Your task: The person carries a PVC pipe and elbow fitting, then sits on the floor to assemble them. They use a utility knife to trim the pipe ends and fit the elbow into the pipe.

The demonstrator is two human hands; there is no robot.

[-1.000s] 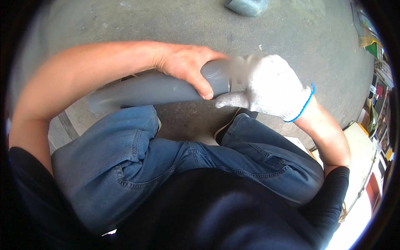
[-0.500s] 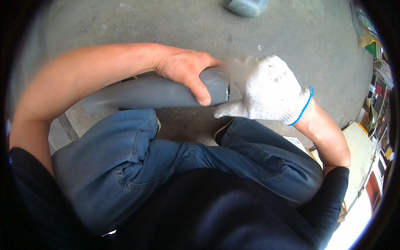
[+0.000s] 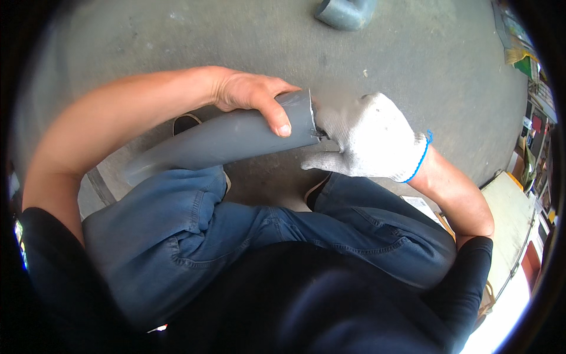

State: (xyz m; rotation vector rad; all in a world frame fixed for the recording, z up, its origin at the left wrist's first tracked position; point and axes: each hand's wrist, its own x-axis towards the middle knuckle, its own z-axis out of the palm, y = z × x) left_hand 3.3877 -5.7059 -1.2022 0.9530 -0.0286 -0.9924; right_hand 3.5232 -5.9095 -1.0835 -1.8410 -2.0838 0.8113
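A long grey plastic pipe (image 3: 194,140) lies aslant above my knees, its open end to the right and slightly raised. My bare left hand (image 3: 250,97) wraps over the pipe near that end, thumb on the near side. At the cut rim is my right hand (image 3: 377,138) in a white knitted glove with a blue cuff. Its thumb sticks out apart below the rim, while the other fingers reach to the pipe's mouth, partly hidden and blurred. Ragged edges and a small dark bit show at the rim; what the bit is I cannot make out.
A grey pipe elbow (image 3: 348,13) rests on the concrete floor (image 3: 424,65) at the far side. To the right stands a pale flat-topped box or panel (image 3: 504,218), with cluttered goods and a straw-coloured brush (image 3: 516,55) beyond it. My legs are bent under the pipe.
The pipe's open end has swung up and shifted left, so the pipe tilts more. My left hand moved with it. The gloved hand has shifted slightly left and lower at the rim.
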